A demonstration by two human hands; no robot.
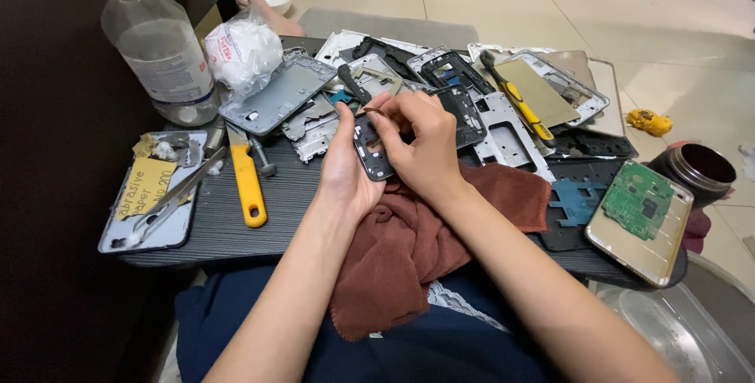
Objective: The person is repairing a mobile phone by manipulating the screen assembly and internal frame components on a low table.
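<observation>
My left hand (346,164) holds a dark phone frame (370,151) upright over a brown cloth (417,241). My right hand (425,143) pinches a thin tool, its tip against the top of that frame. Both hands meet above the front edge of a small dark table (212,230). The tool's far end is mostly hidden by my fingers.
Several phone frames and back plates (503,119) are piled behind my hands. A yellow-handled knife (246,182), tweezers (177,194), a clear bottle (157,45), a bag of cotton (242,51), a green circuit board (638,200) on a gold cover and a dark jar (700,171) surround them.
</observation>
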